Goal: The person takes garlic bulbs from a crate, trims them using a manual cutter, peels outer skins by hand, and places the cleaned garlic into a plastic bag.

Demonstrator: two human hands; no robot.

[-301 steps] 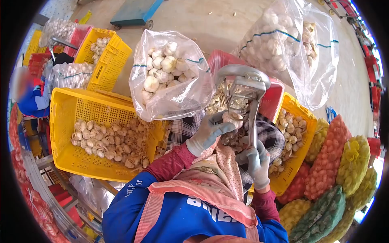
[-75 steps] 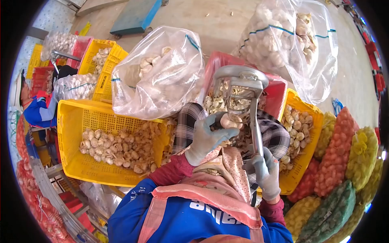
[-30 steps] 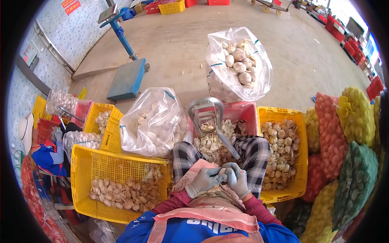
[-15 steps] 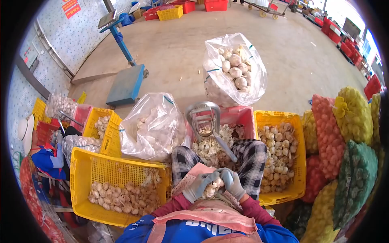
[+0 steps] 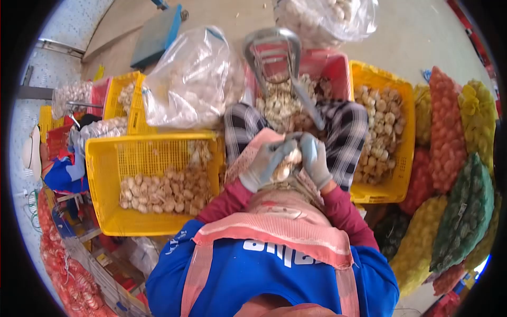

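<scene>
Above my lap, my left hand (image 5: 265, 160), in a grey work glove, is closed around garlic bulbs (image 5: 287, 165). My right hand (image 5: 315, 159), gloved too, is bent against the upper side of the same garlic, its fingertips partly hidden. Just beyond them rises a curved grey metal frame with a long lever arm (image 5: 308, 100). It stands over a pink crate (image 5: 338, 66) that has garlic scraps and stalks (image 5: 280, 103) in it. A yellow crate of garlic (image 5: 96, 182) sits on my left, and another yellow crate (image 5: 408, 132) filled with bulbs on my right.
Clear plastic bags of garlic (image 5: 195, 84) stand ahead on the left and at the far side. Net sacks of garlic (image 5: 449, 132) crowd the right. A blue platform scale (image 5: 157, 37) stands on the floor. Another person's blue sleeve (image 5: 63, 174) shows at far left.
My view has tilted down, so crates and bags appear higher in the picture. Both hands still work on garlic over my lap; the bulbs between them have turned slightly.
</scene>
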